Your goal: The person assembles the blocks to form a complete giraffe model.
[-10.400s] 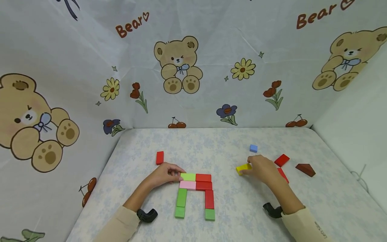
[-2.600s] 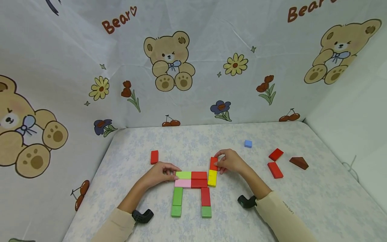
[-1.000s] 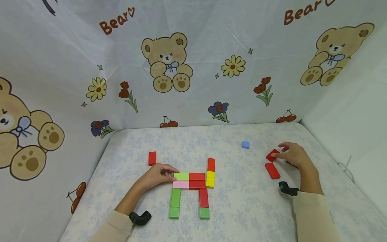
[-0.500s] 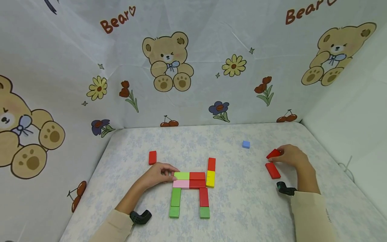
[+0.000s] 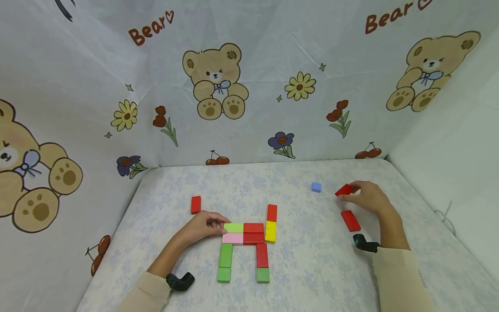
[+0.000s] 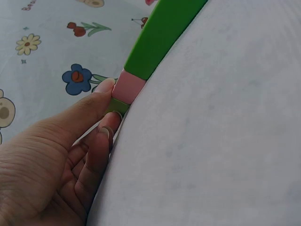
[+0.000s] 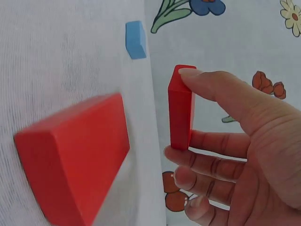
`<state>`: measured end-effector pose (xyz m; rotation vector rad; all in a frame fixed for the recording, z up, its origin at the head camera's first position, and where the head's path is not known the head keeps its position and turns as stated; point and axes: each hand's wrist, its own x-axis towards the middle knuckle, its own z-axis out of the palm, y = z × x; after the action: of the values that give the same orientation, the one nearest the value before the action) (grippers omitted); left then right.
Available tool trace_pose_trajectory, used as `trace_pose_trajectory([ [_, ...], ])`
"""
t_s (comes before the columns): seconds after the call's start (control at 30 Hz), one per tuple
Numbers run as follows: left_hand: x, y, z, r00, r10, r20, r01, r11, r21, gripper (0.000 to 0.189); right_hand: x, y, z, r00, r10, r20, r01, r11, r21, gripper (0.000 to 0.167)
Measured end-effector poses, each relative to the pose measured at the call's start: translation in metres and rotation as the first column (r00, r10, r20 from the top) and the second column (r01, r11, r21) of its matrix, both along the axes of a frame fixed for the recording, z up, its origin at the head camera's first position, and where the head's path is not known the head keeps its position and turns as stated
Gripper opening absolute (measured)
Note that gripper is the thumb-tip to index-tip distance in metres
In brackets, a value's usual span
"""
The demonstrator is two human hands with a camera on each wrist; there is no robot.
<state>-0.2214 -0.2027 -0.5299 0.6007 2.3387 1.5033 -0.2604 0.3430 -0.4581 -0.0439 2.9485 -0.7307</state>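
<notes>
My right hand [image 5: 368, 197] pinches a red block [image 7: 181, 108] between thumb and fingers. In the right wrist view it looks raised off the table. A second red block [image 5: 351, 221] lies just below that hand. My left hand [image 5: 204, 225] holds the left end of a light green block [image 5: 234, 228], thumb close to the pink block [image 6: 128, 87]. These belong to a flat figure with red blocks [image 5: 254, 233] on the right and two legs, a green left one [image 5: 225, 255] and a red right one [image 5: 262, 255], with green feet. Touching its right side, a yellow block [image 5: 270, 232] carries on upward into an orange-red block [image 5: 272, 212].
A small blue block [image 5: 316, 187] lies to the left of my right hand. Another red block [image 5: 196, 205] sits beyond my left hand. A fabric wall with printed bears [image 5: 220, 82] closes off the back of the table [image 5: 308, 268].
The orange-red block stands above the yellow one, released. My right hand went to the loose red blocks, picked one up and moved it slightly left. The left hand stays in place.
</notes>
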Motion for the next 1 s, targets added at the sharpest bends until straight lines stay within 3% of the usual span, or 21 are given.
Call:
trace_pose_trajectory([
  [0.33, 0.002, 0.000, 0.002, 1.000, 0.019, -0.002, -0.019, 1.000, -0.008, 0.028, -0.003, -0.037, 0.000, 0.993, 0.070, -0.097, -0.077, 0.995, -0.062, 0.076],
  [0.6, 0.001, 0.001, 0.003, 1.000, 0.012, -0.015, -0.012, 0.999, -0.032, 0.027, -0.006, -0.065, 0.000, 0.984, 0.124, -0.129, -0.135, 0.988, -0.080, 0.074],
  [1.0, 0.000, 0.000, -0.005, 1.000, 0.003, -0.025, -0.004, 0.999, -0.043, 0.027, -0.012, -0.123, -0.013, 0.966, 0.205, -0.159, -0.217, 0.975, -0.057, 0.065],
])
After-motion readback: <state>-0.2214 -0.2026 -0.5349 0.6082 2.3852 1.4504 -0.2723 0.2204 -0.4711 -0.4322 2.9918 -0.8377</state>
